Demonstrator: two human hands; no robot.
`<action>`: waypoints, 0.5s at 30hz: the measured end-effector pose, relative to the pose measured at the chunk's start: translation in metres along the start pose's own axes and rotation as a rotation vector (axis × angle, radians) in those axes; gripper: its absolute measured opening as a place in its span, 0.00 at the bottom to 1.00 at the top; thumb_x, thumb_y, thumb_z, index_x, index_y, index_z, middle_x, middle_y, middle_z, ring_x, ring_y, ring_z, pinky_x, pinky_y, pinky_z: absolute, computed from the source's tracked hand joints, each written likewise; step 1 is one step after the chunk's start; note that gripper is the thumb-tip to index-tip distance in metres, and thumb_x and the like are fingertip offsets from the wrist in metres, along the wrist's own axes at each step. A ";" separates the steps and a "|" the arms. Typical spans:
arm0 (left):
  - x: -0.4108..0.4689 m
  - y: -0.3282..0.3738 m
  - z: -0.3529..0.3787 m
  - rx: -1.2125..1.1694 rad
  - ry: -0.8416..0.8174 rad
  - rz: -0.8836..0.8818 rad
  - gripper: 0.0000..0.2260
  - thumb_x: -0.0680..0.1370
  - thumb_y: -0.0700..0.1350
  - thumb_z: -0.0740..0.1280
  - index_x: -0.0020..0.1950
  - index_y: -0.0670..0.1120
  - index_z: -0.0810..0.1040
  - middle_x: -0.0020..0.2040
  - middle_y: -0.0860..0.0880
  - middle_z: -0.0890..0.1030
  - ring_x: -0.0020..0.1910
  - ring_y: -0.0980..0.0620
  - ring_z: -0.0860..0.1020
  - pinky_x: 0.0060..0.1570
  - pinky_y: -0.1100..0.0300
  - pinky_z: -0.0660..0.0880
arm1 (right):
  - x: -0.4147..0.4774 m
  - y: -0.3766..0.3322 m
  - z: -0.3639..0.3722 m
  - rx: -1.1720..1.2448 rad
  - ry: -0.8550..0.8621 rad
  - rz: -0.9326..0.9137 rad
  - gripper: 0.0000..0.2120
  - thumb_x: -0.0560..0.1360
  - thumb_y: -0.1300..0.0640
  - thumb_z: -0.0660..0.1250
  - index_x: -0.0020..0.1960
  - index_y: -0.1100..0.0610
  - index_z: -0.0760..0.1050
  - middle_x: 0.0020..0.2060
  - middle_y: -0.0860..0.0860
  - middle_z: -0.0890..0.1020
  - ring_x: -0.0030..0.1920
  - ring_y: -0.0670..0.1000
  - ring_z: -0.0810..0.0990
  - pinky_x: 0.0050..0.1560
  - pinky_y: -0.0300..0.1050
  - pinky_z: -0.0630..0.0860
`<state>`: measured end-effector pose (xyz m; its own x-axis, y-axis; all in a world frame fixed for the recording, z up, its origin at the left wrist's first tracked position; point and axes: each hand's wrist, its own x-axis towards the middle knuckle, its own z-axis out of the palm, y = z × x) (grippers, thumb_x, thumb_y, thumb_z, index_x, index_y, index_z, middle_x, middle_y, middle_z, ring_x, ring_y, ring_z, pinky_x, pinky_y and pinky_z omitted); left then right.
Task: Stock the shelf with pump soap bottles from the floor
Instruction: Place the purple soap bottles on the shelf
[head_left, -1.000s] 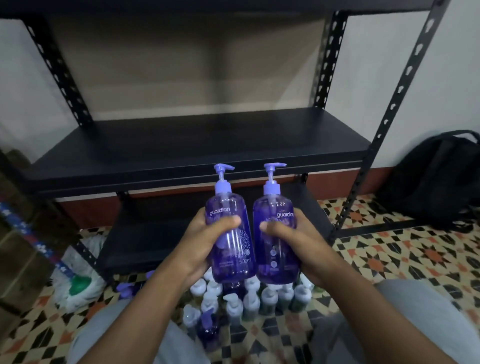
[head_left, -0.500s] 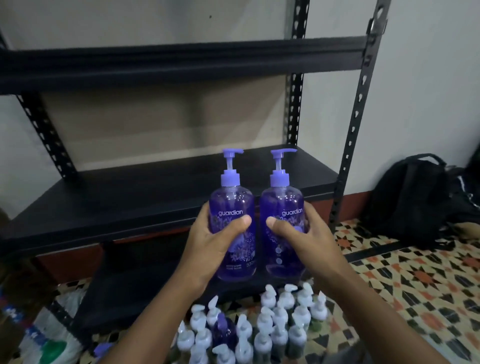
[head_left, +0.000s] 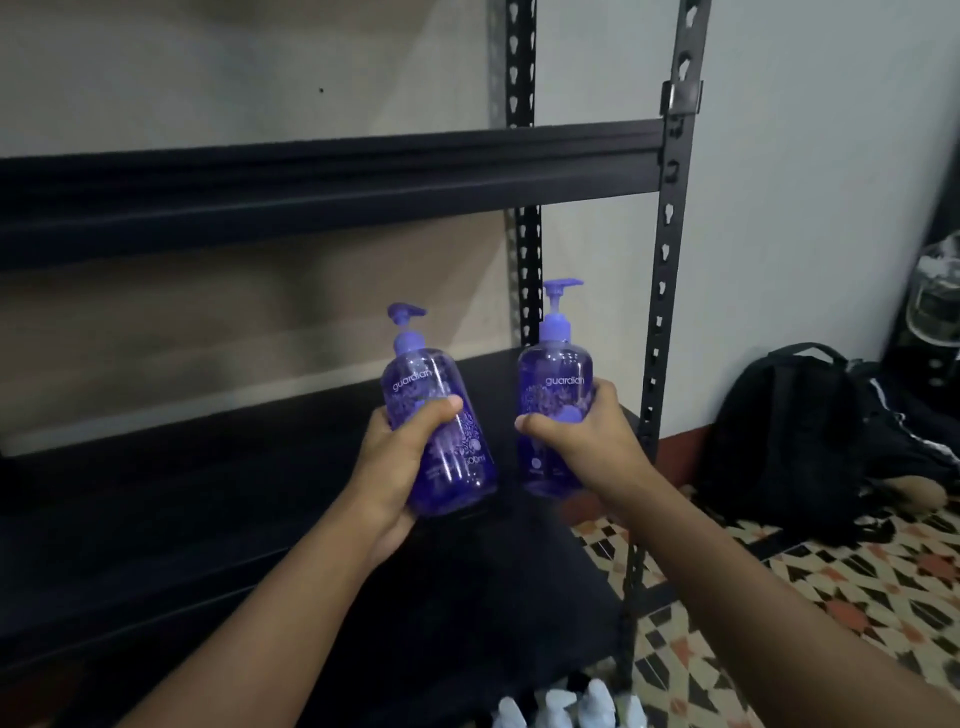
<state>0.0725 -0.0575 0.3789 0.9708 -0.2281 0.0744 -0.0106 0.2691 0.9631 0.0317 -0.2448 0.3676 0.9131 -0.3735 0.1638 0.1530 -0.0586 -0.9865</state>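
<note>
A person's left hand (head_left: 410, 457) grips a purple pump bottle (head_left: 415, 374), tilted toward 11 o'clock, printed "guardian" and "500ml". The right hand (head_left: 582, 441) is wrapped round a second purple bottle (head_left: 556, 364), upright and also marked "guardian". The two bottles are slightly apart, held at the black shelf (head_left: 208, 493). A black backpack (head_left: 789, 431) lies at 3 o'clock, and white pump tops (head_left: 571, 701) show at 6 o'clock.

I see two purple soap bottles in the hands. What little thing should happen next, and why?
Probably move both forward and set them down on the dark shelf board. The left hand and right hand each grip a bottle in the air near its front edge. The left bottle tilts and the right bottle is upright, so straighten the left one first.
</note>
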 end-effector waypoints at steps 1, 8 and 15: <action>0.009 -0.004 0.001 -0.029 0.004 -0.025 0.15 0.74 0.46 0.74 0.58 0.43 0.79 0.47 0.40 0.82 0.45 0.43 0.82 0.50 0.42 0.81 | 0.009 0.005 -0.001 -0.018 0.013 -0.026 0.34 0.69 0.57 0.80 0.67 0.52 0.64 0.53 0.49 0.79 0.49 0.48 0.82 0.41 0.38 0.78; 0.049 -0.037 0.010 -0.089 0.016 -0.036 0.36 0.63 0.54 0.77 0.68 0.42 0.76 0.52 0.40 0.82 0.50 0.40 0.81 0.49 0.46 0.81 | 0.051 0.036 -0.005 -0.066 0.017 -0.175 0.35 0.69 0.58 0.80 0.69 0.48 0.63 0.54 0.47 0.79 0.51 0.48 0.82 0.41 0.34 0.79; 0.061 -0.055 0.007 -0.077 0.084 -0.012 0.28 0.66 0.51 0.75 0.66 0.49 0.77 0.50 0.46 0.84 0.46 0.48 0.85 0.43 0.50 0.81 | 0.062 0.059 -0.003 -0.144 0.012 -0.193 0.44 0.66 0.54 0.82 0.73 0.47 0.59 0.61 0.46 0.75 0.59 0.46 0.79 0.64 0.48 0.77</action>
<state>0.1310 -0.0929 0.3324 0.9875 -0.1533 0.0378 0.0166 0.3390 0.9406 0.0968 -0.2739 0.3192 0.8675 -0.3535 0.3499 0.2680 -0.2605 -0.9275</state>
